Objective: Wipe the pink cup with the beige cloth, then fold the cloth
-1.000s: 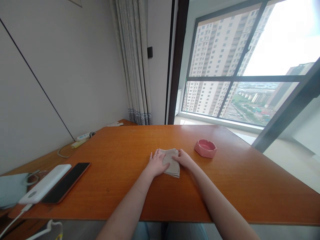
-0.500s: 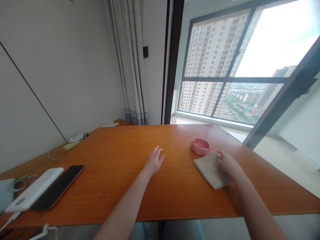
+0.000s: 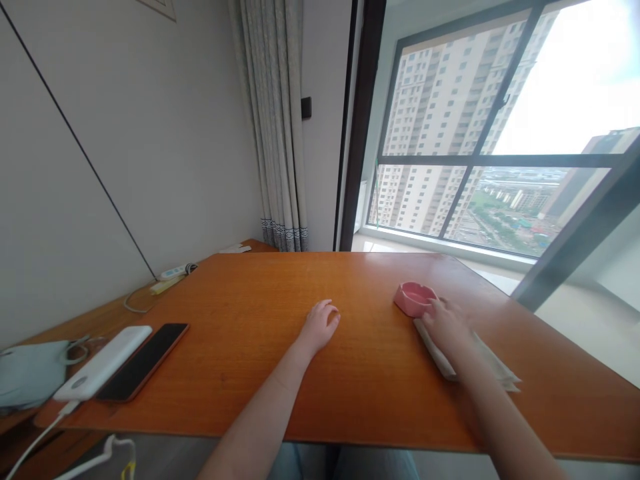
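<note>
A pink ashtray with notches in its rim (image 3: 413,300) stands on the right part of the wooden table. My right hand (image 3: 446,327) has its thumb and fingers closed at the near right edge of the ashtray. Under that hand and forearm lies a folded beige cloth (image 3: 493,363), partly covered by them. My left hand (image 3: 319,325) rests over the middle of the table, holding nothing, its fingers loosely bent and the thumb apart from them.
On the left of the table (image 3: 240,387) lie a black phone (image 3: 145,360) and a white power bank (image 3: 105,360) with a cable plugged in. A pale blue pouch (image 3: 33,373) sits beyond them. A power strip (image 3: 173,272) lies near the wall; a window (image 3: 465,160) is at the right.
My right hand has let go of the cloth, which now lies further right, and has moved to the ashtray. My left hand's fingers have curled slightly. The view has shifted left.
</note>
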`<action>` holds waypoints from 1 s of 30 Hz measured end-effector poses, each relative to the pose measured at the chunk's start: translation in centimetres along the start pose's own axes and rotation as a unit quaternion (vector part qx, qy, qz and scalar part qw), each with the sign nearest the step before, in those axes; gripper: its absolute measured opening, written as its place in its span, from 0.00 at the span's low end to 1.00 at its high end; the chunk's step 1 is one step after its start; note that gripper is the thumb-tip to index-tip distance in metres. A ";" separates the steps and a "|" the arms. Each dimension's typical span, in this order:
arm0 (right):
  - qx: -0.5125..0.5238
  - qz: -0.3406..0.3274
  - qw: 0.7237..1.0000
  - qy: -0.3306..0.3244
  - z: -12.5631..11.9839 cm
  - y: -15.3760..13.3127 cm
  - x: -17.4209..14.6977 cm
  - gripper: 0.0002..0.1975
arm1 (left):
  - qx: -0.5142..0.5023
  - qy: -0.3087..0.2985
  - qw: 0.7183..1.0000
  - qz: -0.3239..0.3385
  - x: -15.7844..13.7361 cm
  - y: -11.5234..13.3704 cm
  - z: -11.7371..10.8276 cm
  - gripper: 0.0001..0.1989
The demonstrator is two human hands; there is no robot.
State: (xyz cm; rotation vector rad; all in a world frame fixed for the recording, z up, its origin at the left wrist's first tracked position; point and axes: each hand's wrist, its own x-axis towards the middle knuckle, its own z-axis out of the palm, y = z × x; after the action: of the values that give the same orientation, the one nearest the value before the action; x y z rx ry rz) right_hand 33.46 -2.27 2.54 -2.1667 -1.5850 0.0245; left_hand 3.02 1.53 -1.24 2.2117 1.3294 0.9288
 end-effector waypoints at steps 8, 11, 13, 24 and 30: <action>0.201 -0.277 0.925 -0.165 6.6 -14.7 -2.1 0.23 | -0.019 -0.071 0.997 -0.011 0.1 -0.3 -0.4 0.12; 0.243 -0.278 0.906 -0.205 9.4 -17.2 -3.3 0.22 | 0.019 -0.091 0.996 -0.006 0.0 -0.4 -0.5 0.13; 0.281 -0.249 0.908 -0.186 10.7 -17.6 -3.9 0.20 | 0.043 -0.095 0.994 -0.018 -0.1 -0.5 -0.5 0.12; 0.296 -0.247 0.906 -0.177 10.2 -16.7 -4.1 0.17 | 0.071 -0.111 0.991 -0.022 -0.2 -0.1 -0.2 0.14; 0.301 -0.251 0.903 -0.176 10.3 -16.6 -4.1 0.17 | 0.081 -0.114 0.990 -0.022 -0.2 0.0 -0.3 0.14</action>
State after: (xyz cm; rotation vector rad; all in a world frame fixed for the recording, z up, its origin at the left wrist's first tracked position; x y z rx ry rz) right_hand 14.34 1.52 -1.60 -1.2899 -1.9601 0.6819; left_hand 2.74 1.33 -1.05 2.3163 1.3807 0.5492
